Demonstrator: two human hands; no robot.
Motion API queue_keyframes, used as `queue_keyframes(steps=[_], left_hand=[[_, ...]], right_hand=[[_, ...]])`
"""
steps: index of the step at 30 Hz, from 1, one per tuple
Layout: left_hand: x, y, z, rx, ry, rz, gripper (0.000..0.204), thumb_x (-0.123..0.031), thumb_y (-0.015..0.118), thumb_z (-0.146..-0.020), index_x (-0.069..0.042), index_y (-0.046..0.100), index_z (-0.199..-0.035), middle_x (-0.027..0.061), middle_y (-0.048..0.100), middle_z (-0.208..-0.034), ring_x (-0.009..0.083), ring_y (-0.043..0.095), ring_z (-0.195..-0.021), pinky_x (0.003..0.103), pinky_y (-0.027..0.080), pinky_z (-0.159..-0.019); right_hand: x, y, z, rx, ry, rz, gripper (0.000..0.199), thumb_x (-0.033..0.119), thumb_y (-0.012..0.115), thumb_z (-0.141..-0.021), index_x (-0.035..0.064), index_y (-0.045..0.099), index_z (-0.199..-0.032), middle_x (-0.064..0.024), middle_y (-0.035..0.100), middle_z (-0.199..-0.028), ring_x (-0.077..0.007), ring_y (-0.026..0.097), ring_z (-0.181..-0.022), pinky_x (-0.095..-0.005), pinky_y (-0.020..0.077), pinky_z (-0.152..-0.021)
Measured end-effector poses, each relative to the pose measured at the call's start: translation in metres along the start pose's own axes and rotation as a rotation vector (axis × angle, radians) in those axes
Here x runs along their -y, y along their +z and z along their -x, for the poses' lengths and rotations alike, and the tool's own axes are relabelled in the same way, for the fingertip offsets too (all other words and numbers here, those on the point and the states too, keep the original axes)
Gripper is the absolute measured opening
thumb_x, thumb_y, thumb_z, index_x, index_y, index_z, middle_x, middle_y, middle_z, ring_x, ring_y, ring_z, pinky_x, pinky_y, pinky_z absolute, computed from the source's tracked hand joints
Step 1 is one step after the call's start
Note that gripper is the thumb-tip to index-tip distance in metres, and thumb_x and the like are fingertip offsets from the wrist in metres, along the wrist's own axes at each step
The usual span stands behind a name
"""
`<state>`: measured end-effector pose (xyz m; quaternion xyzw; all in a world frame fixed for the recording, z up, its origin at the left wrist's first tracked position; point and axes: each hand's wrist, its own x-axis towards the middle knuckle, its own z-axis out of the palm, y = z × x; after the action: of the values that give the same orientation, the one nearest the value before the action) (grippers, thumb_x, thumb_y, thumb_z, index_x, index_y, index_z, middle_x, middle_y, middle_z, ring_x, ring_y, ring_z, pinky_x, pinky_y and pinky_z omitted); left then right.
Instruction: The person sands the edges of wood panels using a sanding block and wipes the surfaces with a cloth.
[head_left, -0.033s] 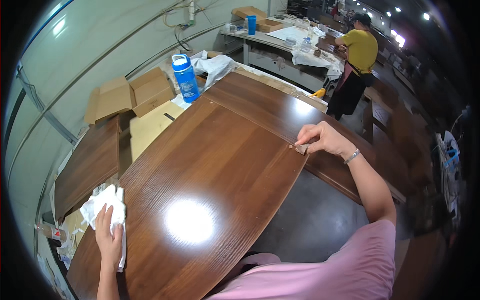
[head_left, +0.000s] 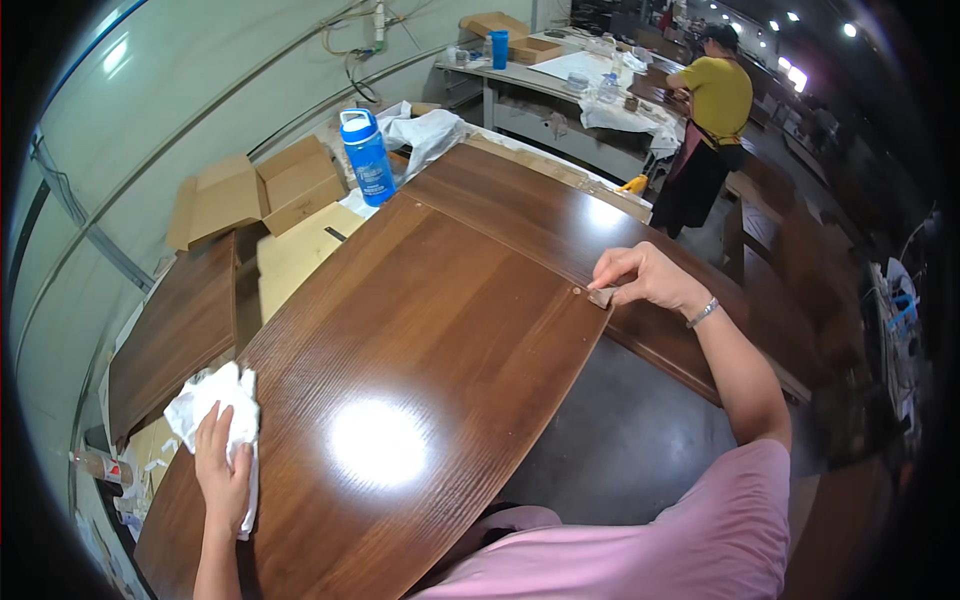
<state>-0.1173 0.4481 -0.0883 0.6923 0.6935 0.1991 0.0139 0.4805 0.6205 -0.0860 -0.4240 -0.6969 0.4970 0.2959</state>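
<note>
the wood-grain panel (head_left: 480, 330) is running near-left to far-right; the right hand (head_left: 652, 282) is pinching a scrap (head_left: 602, 297) at its far-right corner, left hand (head_left: 222, 470) covering white cloth (head_left: 232, 392), grip unclear.

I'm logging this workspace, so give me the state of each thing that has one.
White cloth, crumpled
Left hand, on the white cloth
Right hand, pinching a small thin piece
Brown wood panel, lying flat, shiny
Blue water bottle, upright, lidded
Nearer cardboard box, open
Farther cardboard box, open
</note>
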Motion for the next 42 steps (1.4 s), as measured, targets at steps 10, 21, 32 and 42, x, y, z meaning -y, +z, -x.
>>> queue_keyframes(steps=[10, 21, 32, 42], left_hand=[[-0.061, 0.026, -0.047, 0.031, 0.209, 0.021, 0.05, -0.015, 0.064, -0.082, -0.004, 0.058, -0.131, 0.0176, 0.051, -0.142, 0.038, 0.045, -0.131, 0.046, 0.036, -0.109], [-0.062, 0.022, -0.048, 0.06, 0.194, 0.06, 0.049, -0.017, 0.064, -0.084, -0.006, 0.059, -0.132, 0.0175, 0.052, -0.143, 0.0367, 0.045, -0.134, 0.047, 0.033, -0.112], [-0.232, 0.07, -0.072, 0.452, 0.963, 0.28, 0.059, -0.038, 0.062, -0.086, -0.013, 0.054, -0.139, 0.0156, 0.047, -0.148, 0.0314, 0.042, -0.138, 0.058, 0.03, -0.114], [-0.272, 0.158, -0.212, 0.181, 0.757, 0.11, 0.05, -0.038, 0.053, -0.095, -0.009, 0.055, -0.136, 0.0175, 0.049, -0.145, 0.0334, 0.041, -0.138, 0.046, 0.032, -0.114]], right_hand=[[0.0, 0.005, -0.004, -0.029, -0.058, 0.109, 0.035, -0.009, 0.071, -0.067, 0.0023, 0.077, -0.099, -0.004, 0.067, -0.094, -0.0122, 0.06, -0.086, -0.0256, 0.0476, -0.079], [0.037, 0.091, 0.0, -0.454, -0.304, -0.439, 0.032, -0.001, 0.071, -0.083, -0.0027, 0.066, -0.114, -0.0012, 0.066, -0.097, -0.0062, 0.058, -0.083, -0.0201, 0.0461, -0.071], [0.021, 0.14, 0.047, -0.823, -0.507, -0.835, 0.033, 0.006, 0.058, -0.09, -0.007, 0.057, -0.12, -0.0096, 0.06, -0.098, -0.017, 0.056, -0.083, -0.0323, 0.0472, -0.077], [-0.041, 0.152, 0.178, -1.311, -0.093, -0.765, 0.039, 0.008, 0.058, -0.09, -0.0045, 0.058, -0.127, -0.0056, 0.061, -0.099, -0.0134, 0.055, -0.087, -0.0293, 0.046, -0.076]])
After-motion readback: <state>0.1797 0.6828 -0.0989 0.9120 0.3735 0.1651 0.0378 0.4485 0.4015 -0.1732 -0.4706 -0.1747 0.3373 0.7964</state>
